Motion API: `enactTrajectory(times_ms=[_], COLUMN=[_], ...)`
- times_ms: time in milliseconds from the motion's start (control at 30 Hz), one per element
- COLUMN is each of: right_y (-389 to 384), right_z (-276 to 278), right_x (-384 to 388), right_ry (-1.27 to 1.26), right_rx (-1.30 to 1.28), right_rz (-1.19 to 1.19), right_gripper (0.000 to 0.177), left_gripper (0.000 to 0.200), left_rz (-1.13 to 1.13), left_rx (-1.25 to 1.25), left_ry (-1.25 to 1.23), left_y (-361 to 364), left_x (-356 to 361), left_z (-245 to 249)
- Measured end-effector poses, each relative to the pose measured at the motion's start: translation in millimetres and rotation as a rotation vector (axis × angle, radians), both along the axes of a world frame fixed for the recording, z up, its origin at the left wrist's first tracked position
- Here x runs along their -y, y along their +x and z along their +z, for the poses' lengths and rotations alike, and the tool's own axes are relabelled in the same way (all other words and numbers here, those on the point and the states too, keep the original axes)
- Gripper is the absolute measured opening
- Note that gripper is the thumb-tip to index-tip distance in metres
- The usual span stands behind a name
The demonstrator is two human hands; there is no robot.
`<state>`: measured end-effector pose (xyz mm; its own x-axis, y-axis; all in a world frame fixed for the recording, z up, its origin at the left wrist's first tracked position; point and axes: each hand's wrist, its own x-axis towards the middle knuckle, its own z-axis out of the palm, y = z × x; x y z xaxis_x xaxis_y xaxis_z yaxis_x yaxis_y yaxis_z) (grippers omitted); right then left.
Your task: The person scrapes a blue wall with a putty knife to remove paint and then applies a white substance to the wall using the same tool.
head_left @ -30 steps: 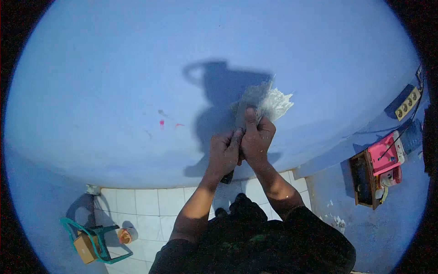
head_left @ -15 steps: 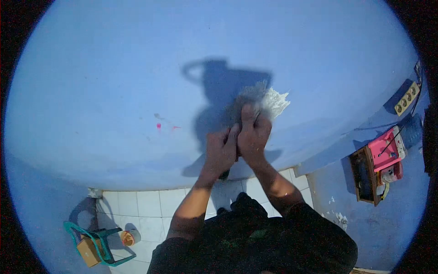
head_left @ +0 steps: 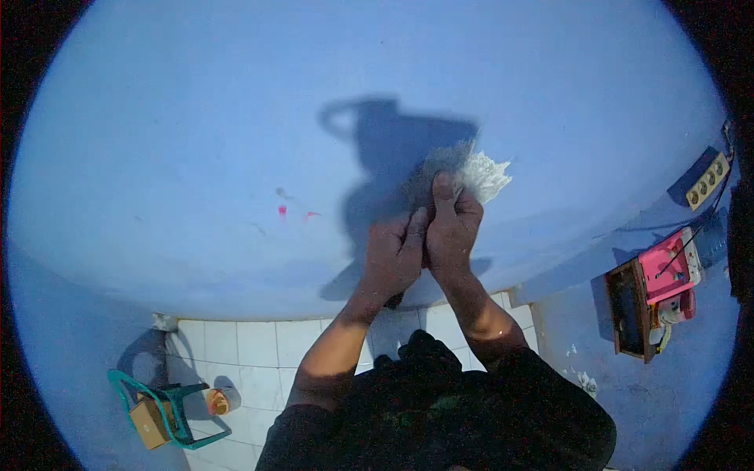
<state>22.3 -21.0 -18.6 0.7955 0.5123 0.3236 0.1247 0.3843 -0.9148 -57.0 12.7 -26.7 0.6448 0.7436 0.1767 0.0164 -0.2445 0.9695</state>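
My left hand (head_left: 393, 251) is closed around a dark-handled tool (head_left: 395, 301), whose end pokes out below the fist; the rest of it is hidden. Beside it, my right hand (head_left: 453, 235) is closed with its thumb pointing up, and what it grips is covered by the fingers. Both hands are close together in front of the blue wall (head_left: 204, 141). Just above and right of the right thumb is a rough white patch (head_left: 488, 174) with jagged edges, partly in the shadow of my head and arms.
Pink marks (head_left: 283, 210) dot the wall to the left. A green chair (head_left: 177, 416) holding a cardboard box (head_left: 149, 424) stands on white tiles (head_left: 255, 343), near a small tub (head_left: 218, 401). On the right are a power strip (head_left: 707, 180), a wooden cabinet (head_left: 628, 306) and a pink container (head_left: 664, 263).
The whole view has shifted slightly, so hands and wall patch appear a little further right. Both hands stay closed and close together by the white patch.
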Motion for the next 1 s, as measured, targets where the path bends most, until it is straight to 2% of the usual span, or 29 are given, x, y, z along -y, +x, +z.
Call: enactTrajectory(times_ms=[67, 100, 133, 267, 333, 400, 467, 533, 567, 600, 667, 733, 833, 900, 967, 1000], right_y=[0.7, -3.3, -5.9, 1.9, -1.6, 8.5, 12.1, 7.9, 7.2, 5.7, 6.6, 9.2, 8.7, 5.2, 5.5, 8.4], right_z=[2.8, 0.3, -1.9, 2.3, -5.9, -13.0, -9.7, 14.8, 7.9, -3.7, -4.4, 9.7, 8.0, -12.5, -19.8, -14.7], right_x=[0.6, 0.6, 0.3, 1.7, -0.6, -7.8, -5.5, 4.5, 4.9, 2.8, 0.2, 2.8, 2.0, -3.1, -6.8, -9.4], right_ry=[-0.021, 0.028, 0.073, 0.035, -0.025, -0.016, -0.034, 0.057, 0.054, 0.041, 0.044, -0.001, -0.043, -0.011, 0.023, -0.014], right_rx=[0.060, -0.004, -0.072, -0.078, -0.019, 0.069, 0.146, -0.057, -0.056, -0.075, -0.095, 0.081, -0.054, -0.023, -0.001, 0.099], right_rz=[-0.024, 0.018, 0.060, 0.059, -0.067, -0.084, -0.104, 0.176, 0.176, 0.156, 0.133, 0.079, 0.130, 0.097, 0.066, -0.047], right_gripper=[0.030, 0.030, 0.031, 0.030, 0.030, 0.029, 0.029, 0.025, 0.025, 0.024, 0.023, 0.022, 0.024, 0.028, 0.032, 0.032], left_gripper=[0.035, 0.035, 0.034, 0.033, 0.033, 0.034, 0.043, 0.040, 0.037, 0.037, 0.040, 0.040, 0.039, 0.039, 0.039, 0.039], left_rz=[0.037, 0.038, 0.051, 0.018, 0.031, 0.045, 0.010, 0.010, 0.011, 0.011, -0.019, -0.038, -0.031, -0.015, 0.005, 0.006], left_rx=[0.004, 0.009, 0.018, -0.022, 0.020, 0.060, 0.066, 0.055, 0.054, 0.057, 0.068, 0.073, 0.068, 0.075, 0.053, 0.052], left_ry=[0.186, 0.199, 0.187, 0.142, 0.122, 0.115, 0.131, 0.098, 0.082, 0.087, -0.174, -0.142, -0.087, -0.039, -0.160, -0.163], left_y=[2.4, 4.3, 5.7, 3.2, 1.9, 3.1, 6.4, 5.6, 6.2, 5.7, 1.3, 3.6, -0.1, 2.7, -1.4, -0.8], left_x=[-2.4, -3.6, -3.2, -1.9, 5.2, 1.4, -4.1, -4.1, -3.7, -0.5, 6.6, 2.6, 1.2, 1.5, 6.5, 4.9], left_z=[-10.1, -13.7, -19.0, -0.9, -5.5, -4.9, -5.3, -5.5, -3.3, -2.1, 1.3, 13.0, 3.5, -5.1, -5.8, 0.2])
